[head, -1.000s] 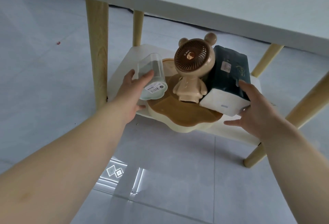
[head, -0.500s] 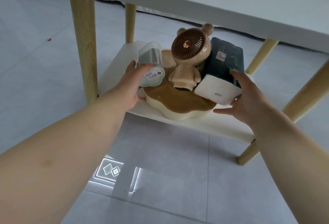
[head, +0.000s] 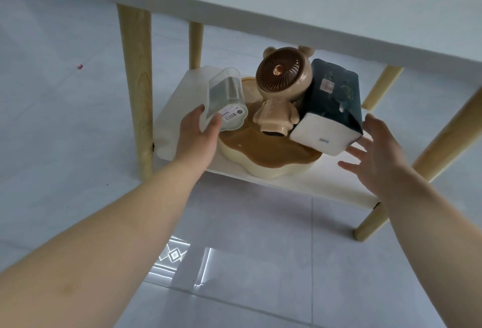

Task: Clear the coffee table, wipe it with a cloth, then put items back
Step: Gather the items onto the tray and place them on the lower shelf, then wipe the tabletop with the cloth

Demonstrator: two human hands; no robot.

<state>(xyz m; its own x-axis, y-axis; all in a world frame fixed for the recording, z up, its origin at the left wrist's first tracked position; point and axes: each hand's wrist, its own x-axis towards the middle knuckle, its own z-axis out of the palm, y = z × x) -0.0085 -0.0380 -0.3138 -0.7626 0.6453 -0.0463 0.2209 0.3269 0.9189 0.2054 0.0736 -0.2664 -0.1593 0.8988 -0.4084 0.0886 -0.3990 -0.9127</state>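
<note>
The left hand point(head: 197, 136) grips a clear plastic container point(head: 226, 98). The thumb lies across the labelled base and the fingers are curled round the far side. The container is tilted, base towards the camera, and sits at the left edge of the tray point(head: 263, 157), just beside the fan point(head: 283, 85).

The right hand point(head: 377, 151) holds nothing. Its fingers are straight and spread wide apart, palm turned towards the tissue pack point(head: 332, 108). The fingertips point(head: 368, 119) are just beside the pack's right corner; whether they touch it cannot be told.

The tissue pack is tilted, its white end towards the camera, and leans against the fan's right side. The bear-shaped fan stands upright on the brown top of the cream tray. All of these sit on the lower shelf point(head: 180, 103) under the white top of the coffee table point(head: 326, 7), between its wooden legs point(head: 135, 87). Grey floor tiles point(head: 255, 249) lie below.

Half a second ago the right hand's fingers lay over the top of the tissue pack with the thumb below its white end. Now that hand has let go and drawn a little to the right, fingers splayed. The left hand keeps the same hold on the container, and the fan, tray and pack stay where they were.
</note>
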